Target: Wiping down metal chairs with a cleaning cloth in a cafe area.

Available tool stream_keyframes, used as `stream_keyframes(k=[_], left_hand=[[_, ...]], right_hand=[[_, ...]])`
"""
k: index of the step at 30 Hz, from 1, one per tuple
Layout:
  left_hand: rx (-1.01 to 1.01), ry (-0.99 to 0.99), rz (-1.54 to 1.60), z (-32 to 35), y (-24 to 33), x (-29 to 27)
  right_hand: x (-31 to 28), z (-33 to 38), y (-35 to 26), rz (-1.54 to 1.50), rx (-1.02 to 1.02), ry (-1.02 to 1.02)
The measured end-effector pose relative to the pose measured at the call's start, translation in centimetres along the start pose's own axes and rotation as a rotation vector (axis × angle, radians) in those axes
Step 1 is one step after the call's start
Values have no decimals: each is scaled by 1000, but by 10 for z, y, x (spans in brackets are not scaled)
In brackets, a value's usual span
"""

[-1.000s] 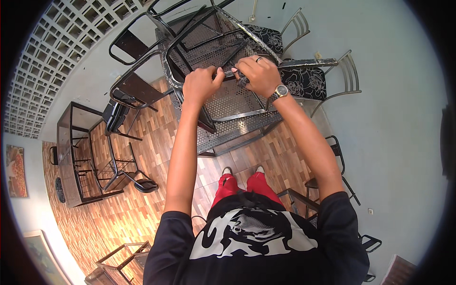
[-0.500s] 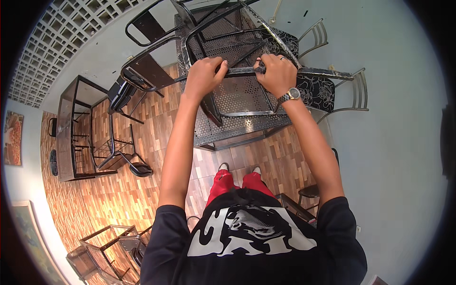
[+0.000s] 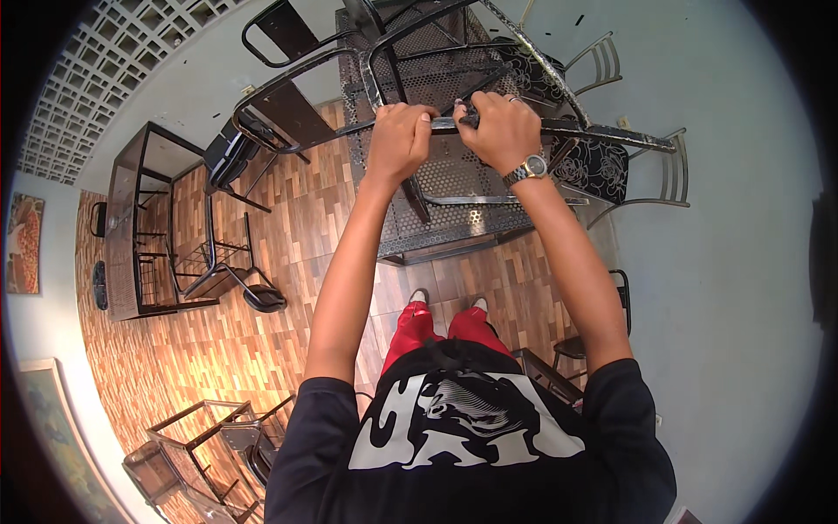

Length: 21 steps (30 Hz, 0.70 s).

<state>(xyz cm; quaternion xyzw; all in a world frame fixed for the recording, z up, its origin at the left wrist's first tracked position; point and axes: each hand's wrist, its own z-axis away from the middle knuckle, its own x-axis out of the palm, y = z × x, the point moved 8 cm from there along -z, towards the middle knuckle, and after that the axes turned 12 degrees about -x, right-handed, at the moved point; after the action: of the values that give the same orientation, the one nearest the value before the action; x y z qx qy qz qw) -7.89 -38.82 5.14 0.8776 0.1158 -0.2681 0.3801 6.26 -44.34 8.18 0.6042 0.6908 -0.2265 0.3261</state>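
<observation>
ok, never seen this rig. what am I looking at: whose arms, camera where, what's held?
No robot here: these are a person's bare hands. The camera is the left of two fisheyes worn on the head, looking down, so straight edges bend near the rim. The left hand is closed on a bar of a worn black frame over a perforated table. The right hand, at the same bar, holds a dark item, too hidden to identify. Chairs stand nearby.

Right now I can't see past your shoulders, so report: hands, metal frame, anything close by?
Left hand and right hand closed on worn black metal frame. Perforated table beneath. Patterned-seat chair close to frame's right end.
</observation>
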Motion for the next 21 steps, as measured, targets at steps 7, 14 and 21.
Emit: stream_keyframes(k=[7,14,21], left_hand=[[20,76,129,2,-3,-7],[-25,61,-30,0,-3,1],[32,114,-105,1,-4,6]], right_hand=[[8,-11,-25,-57,4,46],[4,1,-21,-143,-148,77],[-16,16,24,-72,-79,96]])
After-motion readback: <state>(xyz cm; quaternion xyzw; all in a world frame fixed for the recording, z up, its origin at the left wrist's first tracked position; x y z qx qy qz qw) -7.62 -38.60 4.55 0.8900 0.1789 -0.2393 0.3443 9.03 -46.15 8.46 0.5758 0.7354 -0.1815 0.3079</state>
